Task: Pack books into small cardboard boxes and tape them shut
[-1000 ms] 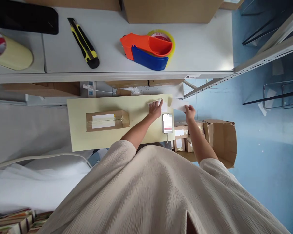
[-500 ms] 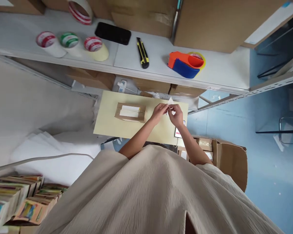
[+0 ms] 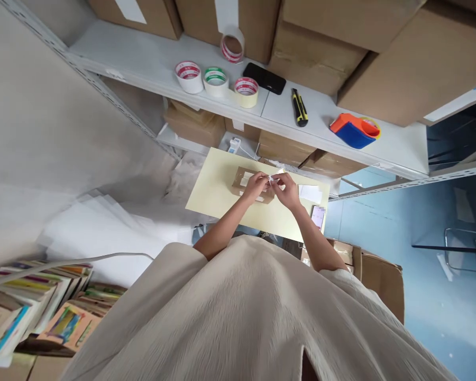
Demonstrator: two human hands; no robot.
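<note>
My left hand and my right hand meet over the pale yellow table, fingers pinched. Between the fingertips is a small piece of white paper, gripped by both hands; whether it is a label cannot be made out. Beneath and just behind my left hand lies a brown cardboard box with white paper on its top, partly hidden by that hand. To the right of my right hand lie white paper slips and a phone with a lit screen.
The shelf beyond the table carries tape rolls, a black phone, a yellow-black box cutter and an orange-blue tape dispenser. Books are stacked at lower left. An open carton stands at right.
The view has swung left, so shelf and table sit farther right in it. My hands have moved left over the table, to above the cardboard box, still pinching the white paper.
</note>
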